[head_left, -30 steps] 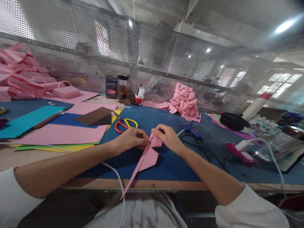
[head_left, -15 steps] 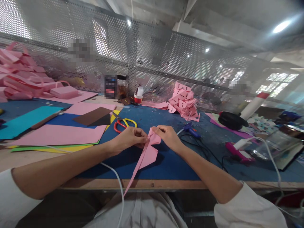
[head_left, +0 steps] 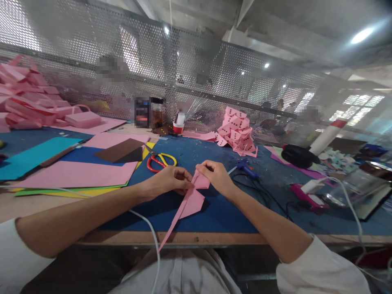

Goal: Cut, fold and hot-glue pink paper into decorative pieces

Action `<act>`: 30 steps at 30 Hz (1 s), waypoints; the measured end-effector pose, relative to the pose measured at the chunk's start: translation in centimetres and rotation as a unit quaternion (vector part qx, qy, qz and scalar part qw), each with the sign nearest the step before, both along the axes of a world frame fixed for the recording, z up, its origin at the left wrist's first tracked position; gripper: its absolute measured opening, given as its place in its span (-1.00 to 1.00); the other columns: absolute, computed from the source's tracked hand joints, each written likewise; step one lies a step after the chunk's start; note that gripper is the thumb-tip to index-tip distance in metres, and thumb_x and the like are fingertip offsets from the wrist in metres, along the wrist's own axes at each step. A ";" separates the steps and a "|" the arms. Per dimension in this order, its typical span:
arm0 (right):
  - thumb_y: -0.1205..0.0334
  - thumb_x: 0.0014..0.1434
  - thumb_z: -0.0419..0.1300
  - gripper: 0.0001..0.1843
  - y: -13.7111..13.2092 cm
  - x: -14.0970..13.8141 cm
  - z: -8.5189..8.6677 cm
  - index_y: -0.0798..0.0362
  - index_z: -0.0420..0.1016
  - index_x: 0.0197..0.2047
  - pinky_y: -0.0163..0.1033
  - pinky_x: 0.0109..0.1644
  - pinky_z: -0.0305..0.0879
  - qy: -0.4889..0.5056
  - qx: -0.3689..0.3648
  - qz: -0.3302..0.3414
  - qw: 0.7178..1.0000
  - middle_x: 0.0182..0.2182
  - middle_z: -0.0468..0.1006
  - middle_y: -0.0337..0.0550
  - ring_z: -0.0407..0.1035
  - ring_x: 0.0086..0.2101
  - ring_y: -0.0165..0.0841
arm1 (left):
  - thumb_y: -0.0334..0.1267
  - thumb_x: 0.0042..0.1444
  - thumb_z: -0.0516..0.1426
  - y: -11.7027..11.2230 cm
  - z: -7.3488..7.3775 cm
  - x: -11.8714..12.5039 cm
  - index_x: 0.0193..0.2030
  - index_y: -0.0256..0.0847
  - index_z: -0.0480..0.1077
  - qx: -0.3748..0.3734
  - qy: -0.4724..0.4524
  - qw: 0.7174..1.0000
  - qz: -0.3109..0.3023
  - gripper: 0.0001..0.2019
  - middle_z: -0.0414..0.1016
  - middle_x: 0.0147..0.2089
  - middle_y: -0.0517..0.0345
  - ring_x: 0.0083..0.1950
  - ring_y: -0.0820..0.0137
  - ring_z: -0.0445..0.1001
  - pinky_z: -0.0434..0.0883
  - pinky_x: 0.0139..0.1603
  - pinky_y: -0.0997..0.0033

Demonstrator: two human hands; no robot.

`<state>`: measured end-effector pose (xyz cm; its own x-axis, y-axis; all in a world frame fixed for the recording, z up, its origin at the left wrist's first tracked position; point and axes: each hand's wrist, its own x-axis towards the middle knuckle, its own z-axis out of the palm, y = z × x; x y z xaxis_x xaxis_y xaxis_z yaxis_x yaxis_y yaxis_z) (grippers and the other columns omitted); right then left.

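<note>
Both hands work on one folded piece of pink paper (head_left: pixel 192 204) above the blue table mat. My left hand (head_left: pixel 170 179) pinches its left edge near the upper part, fingers closed. At the top, my right hand (head_left: pixel 216 174) grips the folded end between thumb and curled fingers. A long narrow strip of the paper slants down past the table's front edge, and a wider angular flap hangs to its right. Scissors (head_left: pixel 161 160) with a red and a yellow handle lie beyond my left hand. A blue glue gun (head_left: pixel 247 168) lies beyond my right hand.
Coloured sheets (head_left: pixel 76 173) are stacked at the left, below a pink paper heap (head_left: pixel 27 98). Pink dotted pieces (head_left: pixel 236 130) are piled at the back. A magenta device (head_left: pixel 309 198) with a white cable stands right. Another white cable (head_left: pixel 154 237) hangs over the front edge.
The pink paper's upper end has tilted slightly to the right and folded down a little under my right fingers. Both hands stay in nearly the same place.
</note>
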<state>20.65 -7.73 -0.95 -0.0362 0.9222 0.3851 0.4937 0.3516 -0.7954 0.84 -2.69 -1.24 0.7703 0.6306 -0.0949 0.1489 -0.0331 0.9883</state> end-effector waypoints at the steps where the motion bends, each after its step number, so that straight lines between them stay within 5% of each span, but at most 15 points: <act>1: 0.01 0.23 0.14 -0.66 0.0 0.0 0.0 0.09 0.49 -0.42 -0.34 -0.38 0.11 0.002 0.002 -0.003 1.000 -0.54 0.37 -0.29 0.21 -0.46 -0.44 | -0.15 -0.08 0.33 0.0 0.0 0.0 -0.29 -0.27 0.45 0.003 0.003 1.000 -0.001 -0.72 0.55 -0.38 0.15 -0.37 0.44 0.51 0.48 -0.26 0.44; 16: -0.05 0.24 0.11 -0.62 0.0 0.1 0.2 0.09 0.49 -0.39 -0.33 -0.34 0.13 0.010 -0.015 -0.003 1.000 -0.51 0.41 -0.27 0.23 -0.45 -0.43 | -0.17 -0.13 0.34 -0.2 0.1 -0.2 -0.32 -0.26 0.48 -0.007 -0.011 1.000 -0.010 -0.74 0.54 -0.39 0.17 -0.36 0.41 0.51 0.49 -0.21 0.39; 24: -0.18 0.27 0.02 -0.51 -0.2 0.1 0.7 0.08 0.41 -0.38 -0.30 -0.29 0.18 0.045 -0.055 0.035 0.997 -0.47 0.41 -0.25 0.28 -0.41 -0.41 | -0.17 -0.12 0.34 0.5 0.6 -0.4 -0.34 -0.26 0.46 0.012 -0.061 0.996 0.067 -0.74 0.53 -0.41 0.18 -0.36 0.41 0.50 0.47 -0.20 0.37; 30: 0.01 0.16 0.20 -0.71 -0.4 -0.1 0.7 0.10 0.44 -0.28 -0.31 -0.26 0.20 0.048 -0.076 0.066 0.994 -0.42 0.43 -0.27 0.30 -0.38 -0.42 | -0.17 -0.21 0.38 1.1 0.8 -0.6 -0.32 -0.26 0.46 -0.002 -0.082 0.986 0.145 -0.68 0.50 -0.37 0.21 -0.31 0.41 0.49 0.47 -0.16 0.36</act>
